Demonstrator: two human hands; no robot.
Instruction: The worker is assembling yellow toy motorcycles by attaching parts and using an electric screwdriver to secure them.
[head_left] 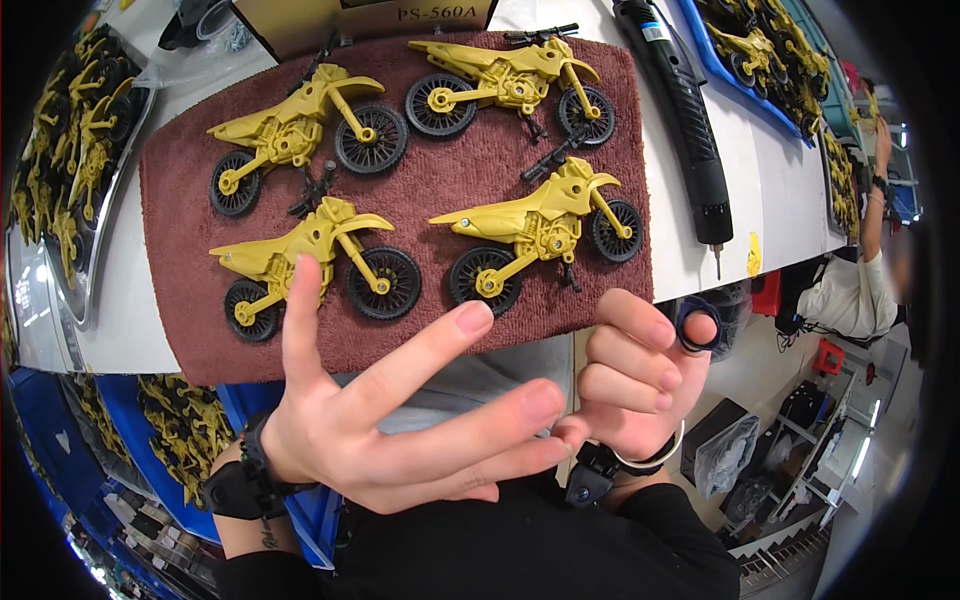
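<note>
My left hand (400,420) is in front of the towel's near edge, fingers spread, with nothing in it. Its thumb overlaps the lower-left yellow toy motorcycle (300,240) from this view. Beside it, my right hand (640,390) has its fingers curled in, its little finger close to the left fingertips; whether they touch I cannot tell. A dark ring (684,328) encircles the right thumb. Three more toy motorcycles stand out on the brown towel (400,180): one upper left (290,130), one upper right (510,85), one lower right (540,225). All have black wheels.
A black electric screwdriver (690,130) lies right of the towel on the white table (790,215). Trays of yellow toy motorcycles flank it: a left tray (110,200) and a blue right tray (720,70). Blue bins (240,400) stand below left. Another person (850,290) is at far right.
</note>
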